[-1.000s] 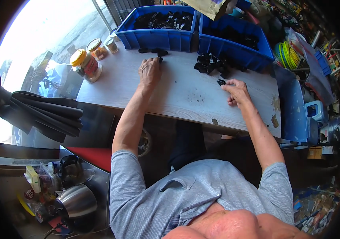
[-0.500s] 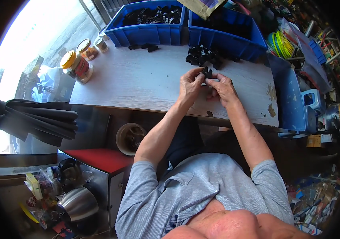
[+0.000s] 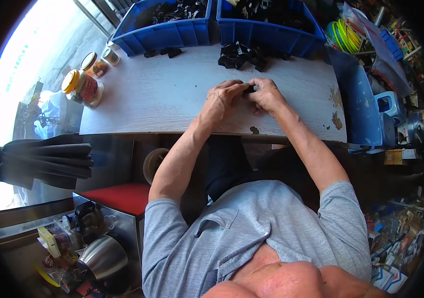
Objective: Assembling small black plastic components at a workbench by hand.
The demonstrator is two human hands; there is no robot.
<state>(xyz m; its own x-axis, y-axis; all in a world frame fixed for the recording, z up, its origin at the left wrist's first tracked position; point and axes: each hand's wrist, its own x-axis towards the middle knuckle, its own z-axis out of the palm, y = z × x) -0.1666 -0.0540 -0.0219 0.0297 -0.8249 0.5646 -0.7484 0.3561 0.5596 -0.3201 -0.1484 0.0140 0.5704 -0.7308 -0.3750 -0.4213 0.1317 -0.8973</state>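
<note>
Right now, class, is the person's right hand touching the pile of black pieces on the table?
Apart. The head view shows a strip of bare, pale tabletop between the right hand and the pile of black pieces.

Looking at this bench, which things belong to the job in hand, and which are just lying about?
Part of the job, it seems:
small black piece, held between left hand and right hand
pile of black parts
left blue bin and right blue bin, holding black parts

Just lying about, apparently:
yellow-lidded jar
yellow-green coil
shiny metal vessel
</note>
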